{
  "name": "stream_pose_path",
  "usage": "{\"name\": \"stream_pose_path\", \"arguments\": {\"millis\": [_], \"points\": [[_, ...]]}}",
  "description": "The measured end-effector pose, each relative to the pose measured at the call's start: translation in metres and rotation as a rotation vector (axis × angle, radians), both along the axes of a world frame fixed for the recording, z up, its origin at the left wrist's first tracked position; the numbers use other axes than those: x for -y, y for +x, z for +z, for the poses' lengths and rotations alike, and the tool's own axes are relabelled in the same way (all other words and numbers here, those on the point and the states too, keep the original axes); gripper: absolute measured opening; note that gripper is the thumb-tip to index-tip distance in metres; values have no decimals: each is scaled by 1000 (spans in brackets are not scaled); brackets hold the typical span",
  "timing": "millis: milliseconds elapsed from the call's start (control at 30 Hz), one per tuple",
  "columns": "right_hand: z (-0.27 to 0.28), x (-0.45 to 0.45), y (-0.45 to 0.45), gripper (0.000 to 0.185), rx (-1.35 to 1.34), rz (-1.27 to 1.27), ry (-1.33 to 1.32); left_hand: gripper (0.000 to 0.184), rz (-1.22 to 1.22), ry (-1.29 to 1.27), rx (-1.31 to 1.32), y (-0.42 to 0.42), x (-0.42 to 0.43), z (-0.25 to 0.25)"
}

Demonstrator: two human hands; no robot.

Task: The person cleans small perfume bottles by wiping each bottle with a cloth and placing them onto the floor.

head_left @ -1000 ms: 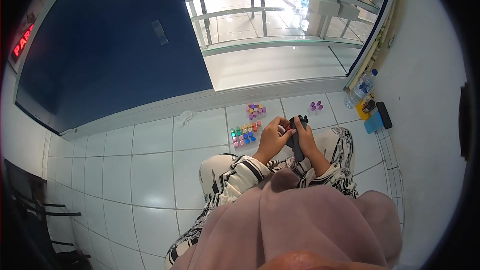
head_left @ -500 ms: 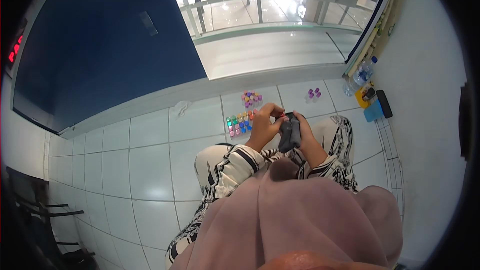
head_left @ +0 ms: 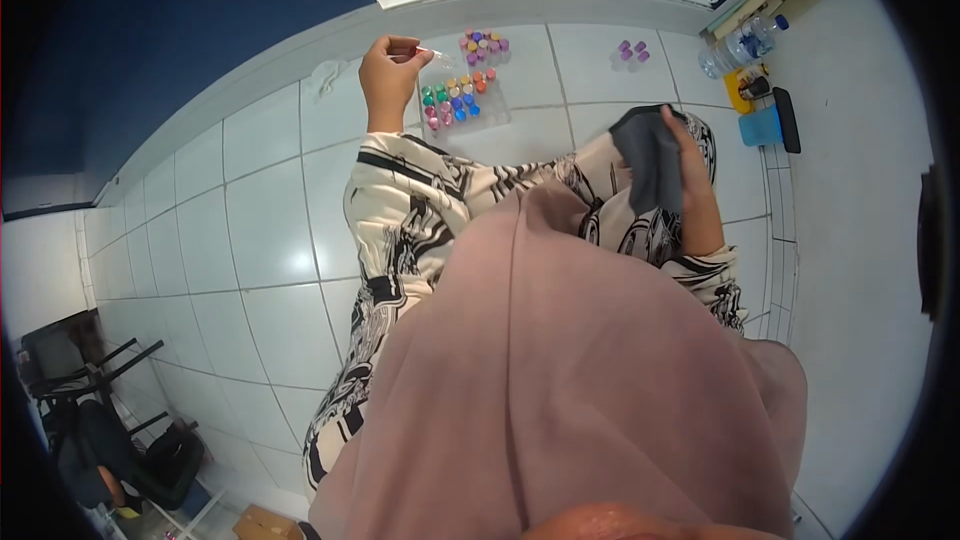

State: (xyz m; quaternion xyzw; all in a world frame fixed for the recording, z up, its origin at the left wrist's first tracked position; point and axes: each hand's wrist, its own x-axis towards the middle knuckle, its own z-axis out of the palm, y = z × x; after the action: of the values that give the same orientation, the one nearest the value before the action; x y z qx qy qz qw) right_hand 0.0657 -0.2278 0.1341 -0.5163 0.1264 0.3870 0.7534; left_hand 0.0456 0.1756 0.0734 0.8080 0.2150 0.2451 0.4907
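My left hand [head_left: 388, 80] is raised at the upper left of the lap, its fingertips pinched on a small clear vial with a red cap [head_left: 430, 52]. Just right of it, rows of small vials with coloured caps [head_left: 455, 100] stand in a clear tray [head_left: 494, 112] on the tiled floor. Behind the tray is a cluster of capped vials [head_left: 483, 45]. Over the right knee, my right hand [head_left: 686, 155] is closed on a dark grey cloth pouch [head_left: 650, 158], which hangs down from the fingers.
Several purple-capped vials [head_left: 632, 52] stand farther right. By the right wall are a water bottle [head_left: 742, 47], a yellow item [head_left: 739, 92] and a blue item [head_left: 765, 123]. A crumpled white plastic piece [head_left: 325, 78] lies at the left; dark chairs [head_left: 110, 410] are at the lower left.
My hands have moved apart. The left went leftward with the red-capped vial, and the right moved rightward with the pouch. The view has tilted downward.
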Motion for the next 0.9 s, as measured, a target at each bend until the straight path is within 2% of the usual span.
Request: {"name": "stream_pose_path", "arguments": {"millis": [100,200,300,400,433,533,633,733,900], "points": [[-9,23,0,68,33,-21,89,25,-84,28,-83,4,8,-9],[-32,37,5,70,101,76,290,24,-178,56,-114,12,25,-18],[-34,34,10,69,33,108,291,24,-212,49,-131,19,43,-29],[-30,25,8,73,26,132,185,23,-212,126,-129,25,55,-38],[-31,25,9,72,12,132,205,22,-223,11,-153,24,61,-35],[-31,28,10,72,-12,126,224,22,-222,191,-171,34,62,-58],[-28,28,6,75,1,123,190,21,-239,174,-174,36,66,-63],[-28,30,4,76,18,127,194,19,-273,302,-161,31,71,-56],[-27,27,5,76,7,116,220,10,-318,431,-94,35,73,-71]]}}
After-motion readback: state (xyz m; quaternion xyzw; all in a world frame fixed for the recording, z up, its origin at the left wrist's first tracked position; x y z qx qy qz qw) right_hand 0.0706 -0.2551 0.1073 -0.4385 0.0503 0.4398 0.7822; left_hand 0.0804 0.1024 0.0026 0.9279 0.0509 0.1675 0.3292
